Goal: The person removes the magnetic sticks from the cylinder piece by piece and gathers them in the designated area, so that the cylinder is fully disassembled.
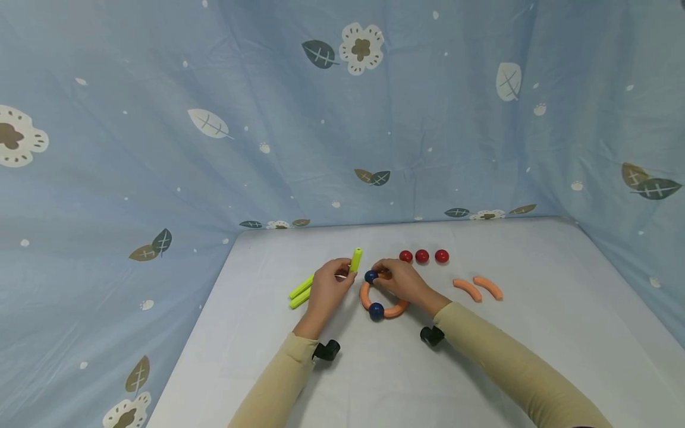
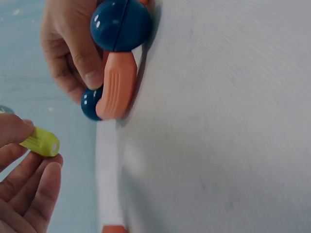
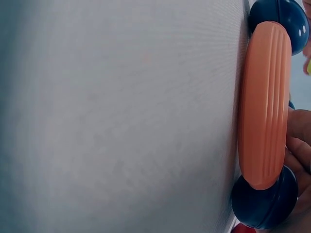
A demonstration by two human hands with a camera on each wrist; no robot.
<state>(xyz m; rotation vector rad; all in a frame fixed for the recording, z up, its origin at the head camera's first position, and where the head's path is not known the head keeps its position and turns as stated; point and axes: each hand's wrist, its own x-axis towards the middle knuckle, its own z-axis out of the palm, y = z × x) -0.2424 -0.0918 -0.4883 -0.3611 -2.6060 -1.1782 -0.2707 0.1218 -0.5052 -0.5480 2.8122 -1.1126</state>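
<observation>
My left hand (image 1: 327, 291) pinches a yellow-green rod (image 1: 355, 260) between thumb and fingers, its far end pointing up and away. In the left wrist view the near end of that rod (image 2: 44, 142) shows between the fingertips. A ring of curved orange rods (image 1: 395, 310) joined by blue balls lies on the table. At its far left side my right hand (image 1: 404, 280) grips a blue ball (image 1: 371, 276). Another blue ball (image 1: 376, 311) sits at the ring's near side. The right hand and forearm hide part of the ring.
Two more yellow-green rods (image 1: 301, 296) lie left of the left hand, partly behind it. Red balls (image 1: 422, 256) stand in a row behind the right hand. Two loose curved orange rods (image 1: 487, 287) lie to the right. A blue patterned curtain (image 1: 342, 119) hangs behind the white table (image 1: 535, 333).
</observation>
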